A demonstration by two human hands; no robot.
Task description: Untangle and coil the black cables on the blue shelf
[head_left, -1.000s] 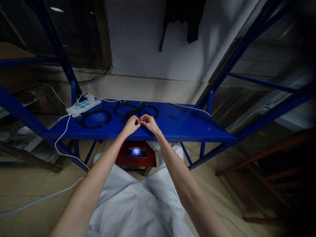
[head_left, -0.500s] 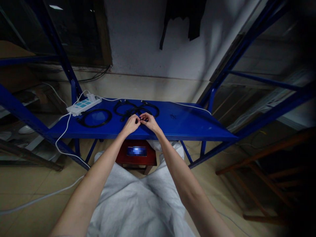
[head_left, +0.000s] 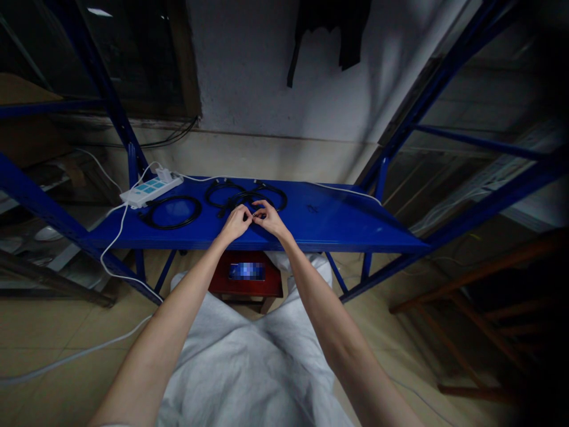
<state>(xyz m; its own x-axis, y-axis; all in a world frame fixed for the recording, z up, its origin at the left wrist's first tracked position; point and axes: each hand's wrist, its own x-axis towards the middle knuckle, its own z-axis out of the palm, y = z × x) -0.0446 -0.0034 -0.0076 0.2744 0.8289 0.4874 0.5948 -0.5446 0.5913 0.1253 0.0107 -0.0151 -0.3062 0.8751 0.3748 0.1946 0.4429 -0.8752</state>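
Note:
My left hand [head_left: 237,225] and my right hand [head_left: 269,219] meet over the front part of a blue shelf [head_left: 338,228]. Thumb and fingers of both are pinched together, fingertips almost touching. Whatever lies between them is too small to make out. Just beyond my fingers are overlapping coils of black cable [head_left: 279,193], partly hidden behind the hands. Left of my left hand, another black cable coil [head_left: 198,212] lies flat. Some small, thin dark pieces [head_left: 312,209] rest on the shelf to the right of my right hand.
A white power strip [head_left: 153,188] with blue sockets stands at the shelf's left end, its white cord [head_left: 106,255] hanging over the edge. Below, a phone [head_left: 247,271] lies on a red-brown stool [head_left: 222,289]. Blue posts [head_left: 383,181] frame the shelf; a wooden chair [head_left: 444,290] is at right.
The fingers of my right hand have shifted slightly, with the forefinger raised and more arched. Both hands stay at the same place, and the cables lie as before.

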